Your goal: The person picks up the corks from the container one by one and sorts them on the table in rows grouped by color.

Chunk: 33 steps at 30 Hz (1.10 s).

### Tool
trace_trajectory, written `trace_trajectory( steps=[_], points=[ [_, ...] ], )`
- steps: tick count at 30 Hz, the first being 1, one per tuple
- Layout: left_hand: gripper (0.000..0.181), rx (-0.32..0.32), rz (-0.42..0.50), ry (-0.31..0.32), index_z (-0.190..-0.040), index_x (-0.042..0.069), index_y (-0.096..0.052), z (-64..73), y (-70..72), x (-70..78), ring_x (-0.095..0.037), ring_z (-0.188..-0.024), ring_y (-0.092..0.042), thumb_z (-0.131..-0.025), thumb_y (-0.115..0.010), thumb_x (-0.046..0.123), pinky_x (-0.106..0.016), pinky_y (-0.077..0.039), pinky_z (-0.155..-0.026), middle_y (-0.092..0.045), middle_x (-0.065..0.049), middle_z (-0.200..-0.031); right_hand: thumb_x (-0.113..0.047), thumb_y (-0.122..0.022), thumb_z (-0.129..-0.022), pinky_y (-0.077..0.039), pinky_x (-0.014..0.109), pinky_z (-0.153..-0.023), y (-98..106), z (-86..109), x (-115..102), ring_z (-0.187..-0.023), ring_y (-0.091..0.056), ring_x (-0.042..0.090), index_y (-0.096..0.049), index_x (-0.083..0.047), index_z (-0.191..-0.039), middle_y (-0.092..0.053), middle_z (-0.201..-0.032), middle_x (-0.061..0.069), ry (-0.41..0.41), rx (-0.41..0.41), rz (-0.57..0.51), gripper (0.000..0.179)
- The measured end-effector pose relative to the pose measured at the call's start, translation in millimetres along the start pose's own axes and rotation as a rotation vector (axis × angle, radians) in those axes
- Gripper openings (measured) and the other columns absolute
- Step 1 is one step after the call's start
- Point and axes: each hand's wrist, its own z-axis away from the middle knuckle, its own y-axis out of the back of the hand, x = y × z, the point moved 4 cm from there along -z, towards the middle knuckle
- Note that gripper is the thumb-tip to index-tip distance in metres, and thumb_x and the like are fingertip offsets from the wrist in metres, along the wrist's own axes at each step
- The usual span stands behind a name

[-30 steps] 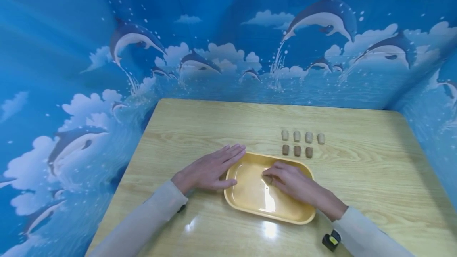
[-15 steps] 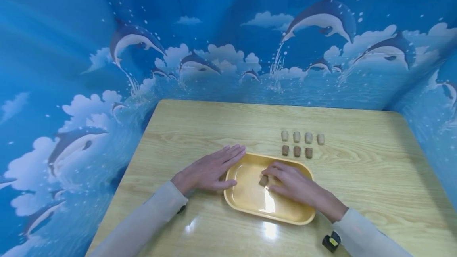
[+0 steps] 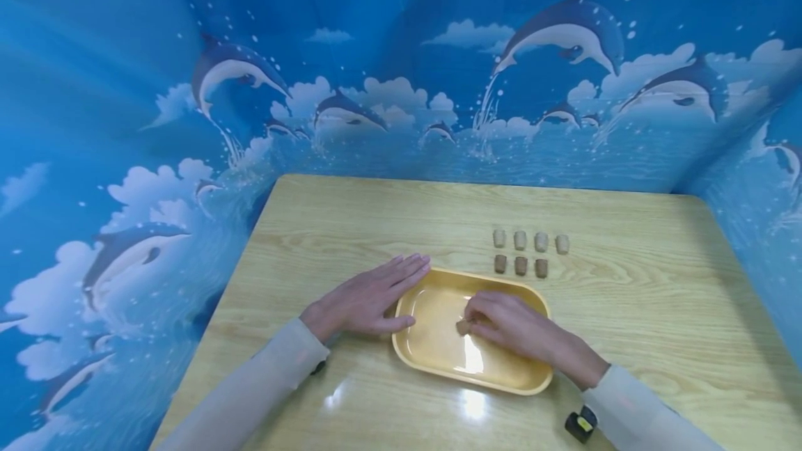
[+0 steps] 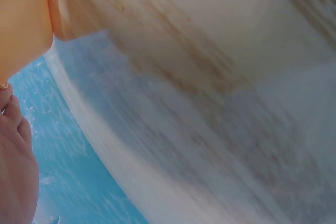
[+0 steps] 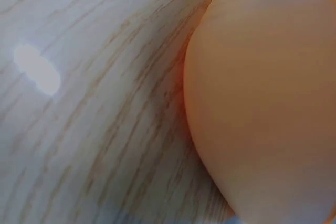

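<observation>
In the head view, a yellow tray (image 3: 451,371) lies on the table. My left hand (image 3: 376,296) rests with straight fingers on the tray's left rim; in the left wrist view, part of that hand (image 4: 16,156) shows at the left edge. Inside the tray, my right hand (image 3: 510,322) pinches a small brown cork-like plug (image 3: 463,326) between thumb and fingers. Part of the plug is hidden by the fingertips. The right wrist view has only the tray's outer wall (image 5: 262,93) and tabletop, with no fingers visible.
Beyond the tray stand two rows of small tapered plugs: several pale ones (image 3: 520,240) behind and three dark brown ones (image 3: 521,266) in front. The wood-grain table (image 3: 639,284) meets a blue dolphin-print curtain (image 3: 401,138) at its back and sides.
The brown plug slipped loose under the right fingers half a second ago, more of it showing then. Now the right fingers have curled and gripped it again. The left hand stays put.
</observation>
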Motion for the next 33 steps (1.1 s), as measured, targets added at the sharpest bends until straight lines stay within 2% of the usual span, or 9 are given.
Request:
trace_trajectory(
  steps=[6, 9, 13, 18, 25, 33],
  points=[
    [0.091, -0.024, 0.007, 0.019, -0.177, 0.019, -0.001, 0.3, 0.2, 0.7, -0.014, -0.172, -0.002, -0.110, -0.042, 0.066, -0.037, -0.014, -0.141, 0.004, 0.005, -0.186, -0.026, -0.069, -0.108, -0.061, 0.024, -0.078, -3.7, 0.2, -1.0, -0.091, -0.065, 0.003, -0.076, -0.019, -0.132, -0.072, -0.106, -0.009, 0.003, -0.037, 0.016, 0.026],
    [0.091, -0.027, 0.008, 0.019, -0.177, 0.020, 0.000, 0.8, 0.6, 1.1, -0.013, -0.172, -0.001, -0.110, -0.043, 0.065, -0.036, -0.013, -0.141, 0.004, 0.005, -0.186, -0.027, -0.070, -0.108, -0.060, 0.023, -0.079, -4.1, 0.5, -0.8, -0.091, -0.063, 0.001, -0.077, -0.019, -0.131, -0.071, -0.106, -0.009, 0.021, -0.050, 0.010, 0.025],
    [0.091, -0.018, -0.005, 0.010, -0.177, 0.020, 0.001, 0.9, 0.3, 1.0, -0.012, -0.171, 0.000, -0.111, -0.042, 0.066, -0.034, -0.011, -0.141, 0.003, 0.004, -0.186, -0.023, -0.078, -0.101, -0.062, 0.025, -0.080, -3.0, 1.3, 0.2, -0.091, -0.066, 0.004, -0.077, -0.015, -0.129, -0.072, -0.104, -0.007, 0.011, -0.064, 0.006, 0.029],
    [0.091, -0.004, -0.008, 0.002, -0.177, 0.019, -0.001, 0.2, 0.0, 0.6, -0.014, -0.172, -0.002, -0.111, -0.042, 0.066, -0.036, -0.014, -0.141, 0.001, 0.003, -0.186, -0.018, -0.080, -0.099, -0.062, 0.023, -0.078, -1.4, 1.0, -1.5, -0.088, -0.066, 0.005, -0.079, -0.013, -0.122, -0.073, -0.102, -0.005, 0.005, -0.055, 0.022, 0.024],
    [0.091, -0.003, -0.016, 0.002, -0.177, 0.019, 0.000, 0.2, -0.3, 0.2, -0.014, -0.172, -0.003, -0.110, -0.041, 0.067, -0.036, -0.015, -0.141, 0.002, 0.003, -0.186, -0.034, -0.083, -0.096, -0.065, 0.034, -0.088, 1.6, 3.1, -2.7, -0.099, -0.072, 0.013, -0.079, -0.015, -0.118, -0.077, -0.111, -0.003, -0.008, -0.031, 0.068, 0.029],
    [0.091, -0.002, -0.012, 0.002, -0.177, 0.020, 0.000, 0.3, 0.7, 0.5, -0.014, -0.172, -0.003, -0.111, -0.041, 0.067, -0.036, -0.015, -0.141, 0.003, 0.005, -0.186, -0.039, -0.086, -0.094, -0.066, 0.044, -0.095, 10.3, 6.9, -2.5, -0.105, -0.075, 0.022, -0.080, -0.014, -0.116, -0.080, -0.113, 0.000, -0.019, 0.054, 0.098, 0.033]
  ],
)
